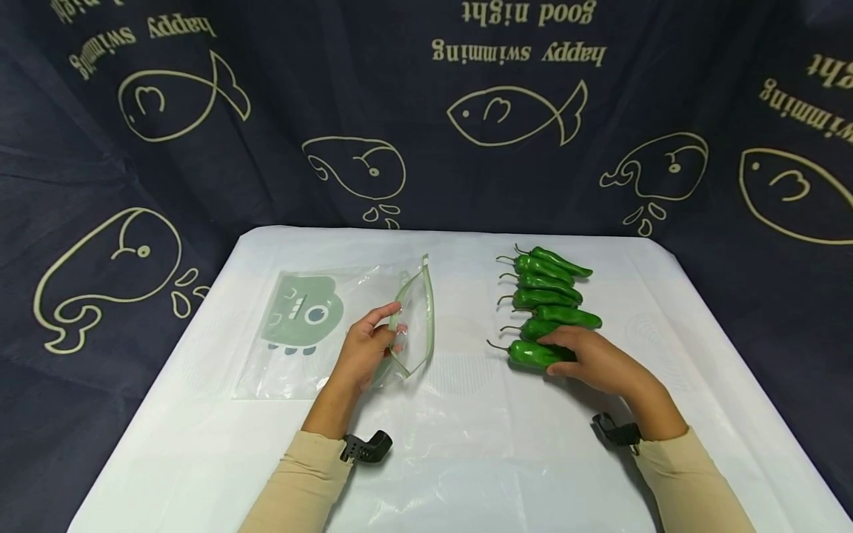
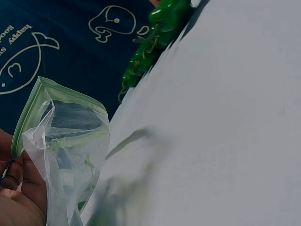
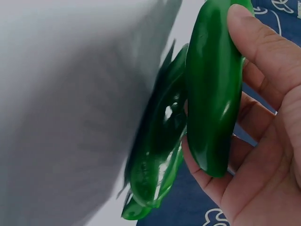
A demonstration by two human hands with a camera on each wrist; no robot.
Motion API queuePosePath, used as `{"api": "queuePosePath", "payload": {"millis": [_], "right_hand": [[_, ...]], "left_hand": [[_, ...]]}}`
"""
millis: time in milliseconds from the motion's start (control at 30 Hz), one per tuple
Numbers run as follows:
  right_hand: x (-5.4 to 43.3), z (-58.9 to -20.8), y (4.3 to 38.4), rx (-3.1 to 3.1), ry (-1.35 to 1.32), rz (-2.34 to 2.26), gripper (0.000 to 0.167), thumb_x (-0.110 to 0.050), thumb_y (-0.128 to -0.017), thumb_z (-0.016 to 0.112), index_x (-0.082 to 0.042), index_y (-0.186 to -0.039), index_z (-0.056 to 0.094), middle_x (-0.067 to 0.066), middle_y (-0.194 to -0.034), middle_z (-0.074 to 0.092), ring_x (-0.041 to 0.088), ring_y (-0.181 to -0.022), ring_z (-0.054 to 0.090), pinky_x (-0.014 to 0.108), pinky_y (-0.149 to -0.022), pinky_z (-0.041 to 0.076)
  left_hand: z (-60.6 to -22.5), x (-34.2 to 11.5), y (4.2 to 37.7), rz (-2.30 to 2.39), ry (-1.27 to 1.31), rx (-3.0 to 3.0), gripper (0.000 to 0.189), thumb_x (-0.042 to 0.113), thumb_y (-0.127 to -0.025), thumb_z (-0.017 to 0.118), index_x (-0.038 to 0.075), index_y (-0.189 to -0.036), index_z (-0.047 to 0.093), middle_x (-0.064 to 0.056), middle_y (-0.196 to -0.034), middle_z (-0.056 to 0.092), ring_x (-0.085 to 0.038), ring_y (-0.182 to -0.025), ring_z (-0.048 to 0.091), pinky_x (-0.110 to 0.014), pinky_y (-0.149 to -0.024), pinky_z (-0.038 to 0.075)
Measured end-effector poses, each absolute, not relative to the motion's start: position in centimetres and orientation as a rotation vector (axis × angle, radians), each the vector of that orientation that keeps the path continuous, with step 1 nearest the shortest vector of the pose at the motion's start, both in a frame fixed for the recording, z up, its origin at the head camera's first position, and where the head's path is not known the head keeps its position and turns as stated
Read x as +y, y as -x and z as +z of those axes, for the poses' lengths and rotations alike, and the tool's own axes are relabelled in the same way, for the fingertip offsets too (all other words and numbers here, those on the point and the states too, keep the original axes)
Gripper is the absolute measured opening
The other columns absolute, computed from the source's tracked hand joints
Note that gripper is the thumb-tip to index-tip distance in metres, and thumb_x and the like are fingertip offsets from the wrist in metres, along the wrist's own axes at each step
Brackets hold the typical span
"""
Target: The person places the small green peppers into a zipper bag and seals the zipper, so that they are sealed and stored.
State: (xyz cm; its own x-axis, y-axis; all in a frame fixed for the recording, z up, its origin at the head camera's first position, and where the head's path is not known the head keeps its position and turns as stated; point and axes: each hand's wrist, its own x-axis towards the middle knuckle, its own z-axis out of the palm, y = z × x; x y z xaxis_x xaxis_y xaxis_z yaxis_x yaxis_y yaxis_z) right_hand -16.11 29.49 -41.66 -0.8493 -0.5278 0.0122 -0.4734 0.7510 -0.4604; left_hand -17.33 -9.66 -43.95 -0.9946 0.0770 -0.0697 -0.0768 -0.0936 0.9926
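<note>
My left hand (image 1: 363,344) pinches the near side of a clear zip bag (image 1: 363,285) with a green-edged mouth (image 1: 431,314) and a green cartoon print (image 1: 300,311). The mouth gapes toward the right, and the rest of the bag lies over the table; in the left wrist view the clear plastic (image 2: 70,155) hangs in folds beside the fingers. With thumb and fingers, my right hand (image 1: 596,359) grips the nearest green pepper (image 1: 529,354), its stem pointing left. Up close in the right wrist view this pepper (image 3: 214,89) is smooth and glossy, with fingers wrapped behind it.
Several more green peppers (image 1: 546,297) lie side by side in a column beyond the right hand, stems to the left. They rest on a white-covered table (image 1: 466,459). A dark cloth (image 1: 426,185) with fish and whale drawings rises behind its far edge.
</note>
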Motion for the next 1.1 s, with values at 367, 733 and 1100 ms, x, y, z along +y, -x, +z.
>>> {"api": "queuePosePath", "payload": {"millis": [367,733,1100], "right_hand": [[28.4,-40.3,17.2,2.800,0.881,-0.704,0.048,-0.021,-0.083,0.081,-0.009,-0.127,0.067,0.002,-0.120,0.064,0.024,-0.111,0.060,0.047,-0.092,0.051],[27.0,-39.7,18.4,2.795,1.000,-0.698,0.048,-0.023,-0.081,0.083,-0.011,-0.125,0.069,-0.004,-0.115,0.065,0.016,-0.107,0.061,0.041,-0.088,0.053],[24.7,-39.3,19.4,2.756,1.073,-0.749,0.044,-0.023,-0.082,0.083,-0.013,-0.123,0.070,-0.002,-0.117,0.064,0.017,-0.107,0.060,0.042,-0.088,0.052]], "left_hand": [[-43.9,-9.8,17.3,2.247,-0.005,2.039,0.054,-0.007,-0.090,0.049,0.005,-0.143,0.053,-0.031,-0.117,0.062,-0.014,-0.082,0.062,-0.024,-0.065,0.053],[-44.1,-9.9,17.3,2.254,0.006,2.030,0.054,-0.008,-0.090,0.049,0.005,-0.142,0.053,-0.027,-0.114,0.065,-0.015,-0.080,0.062,-0.024,-0.065,0.053],[-44.0,-9.9,17.2,2.232,-0.004,2.045,0.052,-0.006,-0.092,0.049,0.006,-0.143,0.053,-0.023,-0.112,0.066,-0.015,-0.083,0.063,-0.024,-0.066,0.053]]}}
